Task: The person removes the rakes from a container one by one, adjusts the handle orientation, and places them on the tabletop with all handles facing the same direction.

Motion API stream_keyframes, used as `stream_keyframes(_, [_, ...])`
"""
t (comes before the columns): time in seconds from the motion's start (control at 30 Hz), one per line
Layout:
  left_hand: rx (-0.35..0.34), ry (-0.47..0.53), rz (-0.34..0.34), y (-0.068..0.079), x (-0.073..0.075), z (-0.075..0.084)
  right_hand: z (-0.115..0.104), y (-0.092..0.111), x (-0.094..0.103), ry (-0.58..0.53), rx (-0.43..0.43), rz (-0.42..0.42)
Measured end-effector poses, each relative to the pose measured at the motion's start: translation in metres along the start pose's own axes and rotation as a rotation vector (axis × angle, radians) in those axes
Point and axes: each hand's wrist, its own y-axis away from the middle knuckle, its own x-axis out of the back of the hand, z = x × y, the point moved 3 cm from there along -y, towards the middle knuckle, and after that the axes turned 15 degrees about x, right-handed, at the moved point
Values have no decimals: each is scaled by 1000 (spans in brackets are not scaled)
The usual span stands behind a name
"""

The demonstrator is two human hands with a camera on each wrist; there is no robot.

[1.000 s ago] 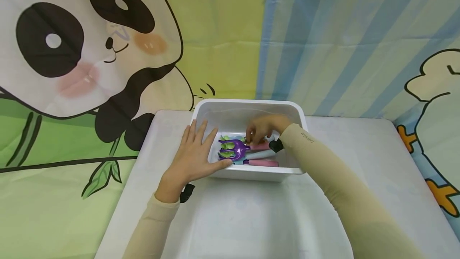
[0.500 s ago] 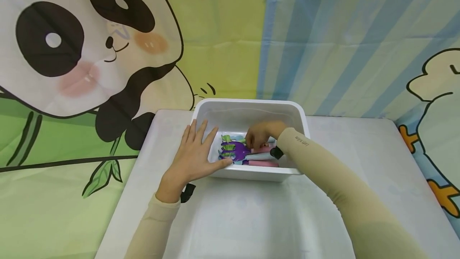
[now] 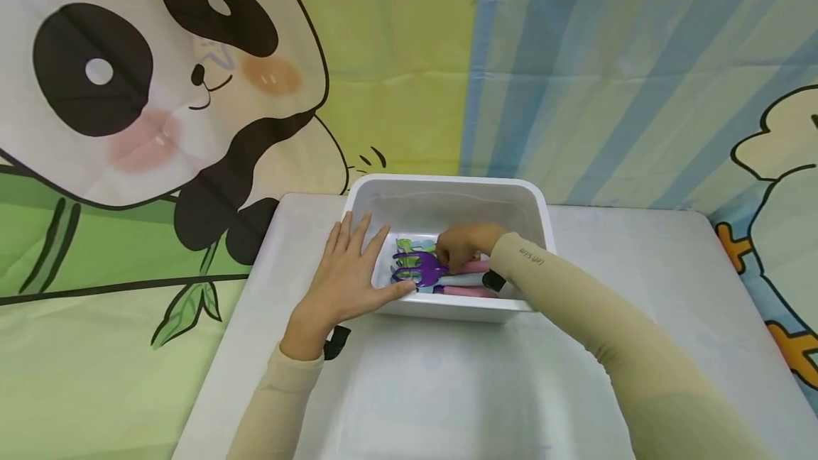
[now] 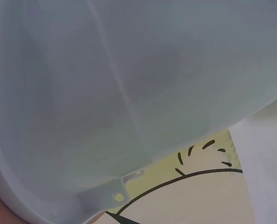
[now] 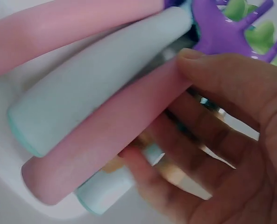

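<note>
A white plastic bin (image 3: 390,194) holds several toy garden tools. Inside it, my right hand (image 3: 465,243) pinches the pink handle (image 5: 110,135) of a purple toy hand rake (image 3: 422,270). In the right wrist view the thumb lies on top near the purple head, with the fingers curled beneath. Spread fingers of my left hand (image 3: 348,272) rest over the bin's front left corner, thumb along the front rim. The left wrist view shows mostly the bin's pale wall (image 4: 143,93).
Beside the gripped handle lie a pale blue handle (image 5: 96,84) and a second pink handle (image 5: 68,25). Green pieces (image 3: 404,245) lie under the rake's prongs. The bin stands on a white-covered table (image 3: 422,389), against a printed cloth backdrop (image 3: 396,55).
The right hand has come down and closed on the pink handle of the rake. The rake has shifted slightly. My left hand keeps its place on the bin.
</note>
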Motion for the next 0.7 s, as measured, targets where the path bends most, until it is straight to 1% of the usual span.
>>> stream_keyframes(0.17, [-3, 3, -3, 0, -1, 0, -5, 10, 2, -60, -53, -14])
stream_keyframes(0.47, [-8, -5, 6, 1, -2, 0, -12, 24, 12, -145, -42, -42])
stream_keyframes(0.7, [-5, -4, 6, 0, 0, 0, -21, 30, 21, -109, -30, -74])
